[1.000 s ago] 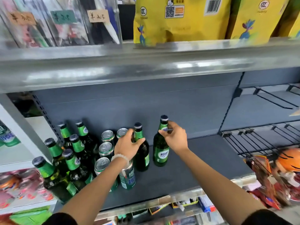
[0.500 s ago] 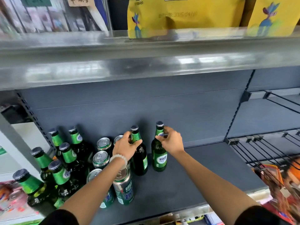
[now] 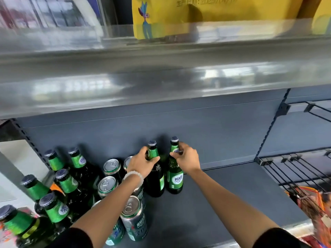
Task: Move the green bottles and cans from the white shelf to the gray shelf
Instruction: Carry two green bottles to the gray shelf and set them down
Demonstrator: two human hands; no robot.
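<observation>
Two green bottles stand upright side by side on the gray shelf (image 3: pixel 223 199). My left hand (image 3: pixel 142 162) grips the neck of the left bottle (image 3: pixel 156 183). My right hand (image 3: pixel 187 159) grips the neck of the right bottle (image 3: pixel 175 178). Left of them stand several more green bottles (image 3: pixel 66 183) and green cans (image 3: pixel 135 219) in a cluster, partly hidden by my left forearm. A strip of the white shelf (image 3: pixel 16 158) shows at the far left.
A metal shelf edge (image 3: pixel 161 83) overhangs close above, with yellow bags (image 3: pixel 197 15) on it. Black wire racks (image 3: pixel 295 169) and packaged goods (image 3: pixel 315 208) sit at the right. The right half of the gray shelf is bare.
Both hands keep hold of the two bottle necks, and the two bottles now stand closer together. The camera has tilted down and moved closer to the shelf.
</observation>
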